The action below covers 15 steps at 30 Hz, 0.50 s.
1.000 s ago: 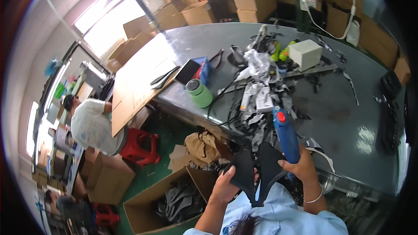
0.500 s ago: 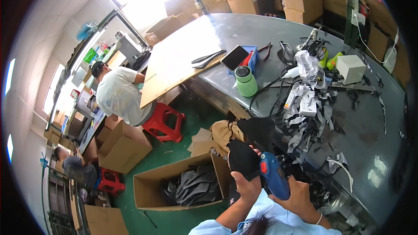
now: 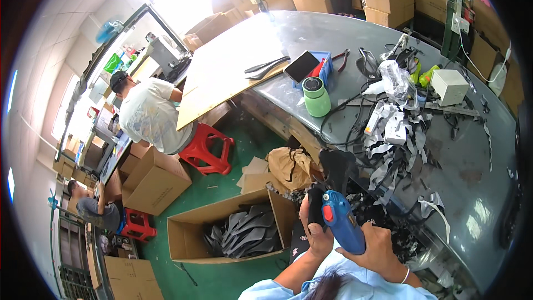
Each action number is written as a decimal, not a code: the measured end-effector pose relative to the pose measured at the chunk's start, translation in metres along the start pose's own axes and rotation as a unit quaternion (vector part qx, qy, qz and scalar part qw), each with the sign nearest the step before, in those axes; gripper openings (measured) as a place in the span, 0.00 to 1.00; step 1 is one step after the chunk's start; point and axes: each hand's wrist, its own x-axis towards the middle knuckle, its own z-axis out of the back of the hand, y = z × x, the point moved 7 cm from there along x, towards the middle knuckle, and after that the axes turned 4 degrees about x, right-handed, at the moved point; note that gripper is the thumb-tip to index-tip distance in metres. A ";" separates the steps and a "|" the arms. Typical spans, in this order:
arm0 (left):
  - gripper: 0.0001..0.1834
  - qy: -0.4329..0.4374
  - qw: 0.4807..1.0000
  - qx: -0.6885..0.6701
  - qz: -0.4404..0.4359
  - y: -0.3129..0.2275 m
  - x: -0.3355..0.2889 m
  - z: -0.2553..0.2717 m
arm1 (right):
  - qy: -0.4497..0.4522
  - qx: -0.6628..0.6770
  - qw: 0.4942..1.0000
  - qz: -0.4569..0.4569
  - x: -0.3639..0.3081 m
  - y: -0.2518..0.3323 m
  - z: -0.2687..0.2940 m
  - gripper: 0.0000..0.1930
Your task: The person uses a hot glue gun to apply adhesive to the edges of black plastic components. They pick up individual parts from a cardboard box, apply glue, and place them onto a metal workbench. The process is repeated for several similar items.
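My left hand (image 3: 318, 240) grips a thin black curved piece (image 3: 315, 204), held upright in front of my body. My right hand (image 3: 378, 248) is wrapped round the body of a blue hand-held power tool (image 3: 348, 228) with a red button. The tool's upper end sits close against the right side of the black piece; I cannot tell whether they touch. Just beyond the hands, a dark flat piece (image 3: 337, 168) lies at the table edge by a brown bag (image 3: 290, 168). An open cardboard box (image 3: 187, 236) to the left holds several grey curved pieces (image 3: 247, 233).
Grey scraps (image 3: 388, 158) are heaped on the metal table (image 3: 461, 175) at right. A green bottle (image 3: 316, 100), a phone (image 3: 301, 66) and a blue basket (image 3: 327, 72) stand farther back. A person (image 3: 152, 111) sits on a red stool (image 3: 206, 149) at left.
My left hand has turned the black piece, which now shows narrower, nearly edge-on. Both the piece and the power tool have shifted slightly left. The view has moved a little.
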 end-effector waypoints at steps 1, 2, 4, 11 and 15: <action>0.39 0.002 1.000 -0.003 -0.001 0.005 -0.003 0.005 | -0.002 0.002 1.000 0.001 0.001 0.002 0.002 0.26; 0.38 0.004 1.000 -0.005 -0.002 0.015 -0.007 0.013 | -0.005 0.005 1.000 0.002 0.001 0.002 0.005 0.26; 0.33 0.012 0.998 0.059 -0.001 0.020 -0.008 0.022 | -0.024 -0.002 1.000 -0.001 0.006 0.002 0.016 0.26; 0.12 0.080 0.974 0.158 0.143 0.005 -0.003 0.013 | -0.084 0.115 0.983 -0.115 0.039 -0.028 0.047 0.25; 0.09 0.048 0.981 0.188 0.012 -0.019 0.008 0.004 | -0.103 0.159 0.972 -0.140 0.037 -0.038 0.055 0.21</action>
